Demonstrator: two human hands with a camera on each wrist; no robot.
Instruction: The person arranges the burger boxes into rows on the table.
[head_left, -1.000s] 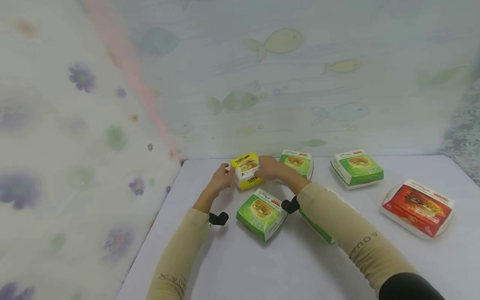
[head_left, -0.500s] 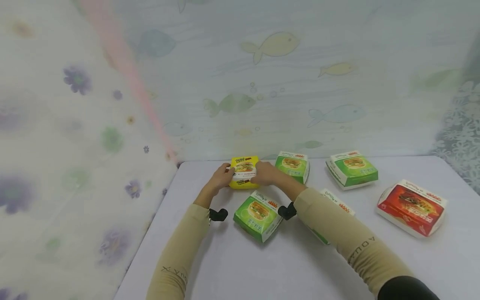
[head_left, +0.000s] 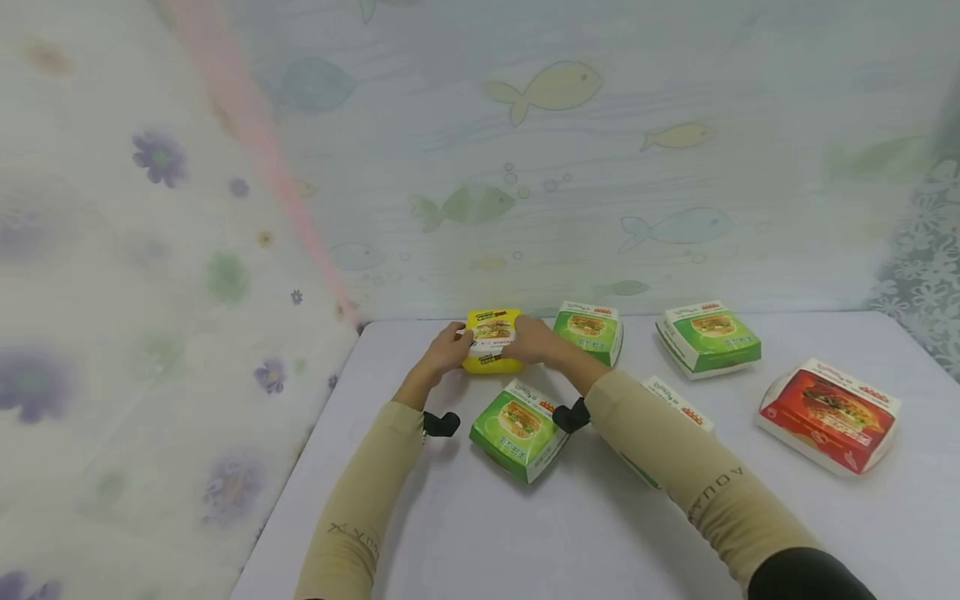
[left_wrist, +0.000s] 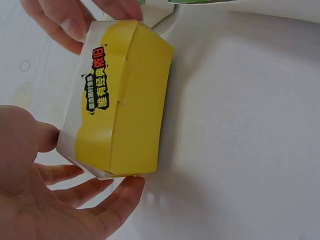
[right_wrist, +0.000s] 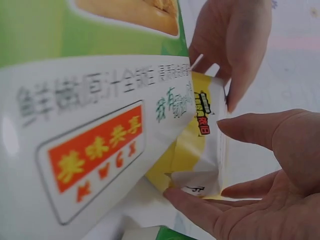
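A yellow-and-white burger box (head_left: 491, 331) sits near the table's back edge in the head view, its front facing me. My left hand (head_left: 444, 348) holds its left side, and my right hand (head_left: 531, 340) holds its right side. In the left wrist view, the left thumb touches the top edge of the box (left_wrist: 132, 100) while the fingers lie along its side. The right wrist view has the right hand (right_wrist: 280, 170) with its thumb at the top and fingers at the side. A green burger box (right_wrist: 90, 130) blocks much of that view.
Another green box (head_left: 521, 429) lies in front of the hands. One more green box (head_left: 588, 329) stands just right of the right hand, and another (head_left: 711, 337) farther right. A green-and-white box (head_left: 678, 404) is partly under the right sleeve. At right lies a red box (head_left: 828, 417).
The yellow burger box has turned from slanted to roughly straight along the back edge. My left hand has moved in against its left side; the right hand stays on it.
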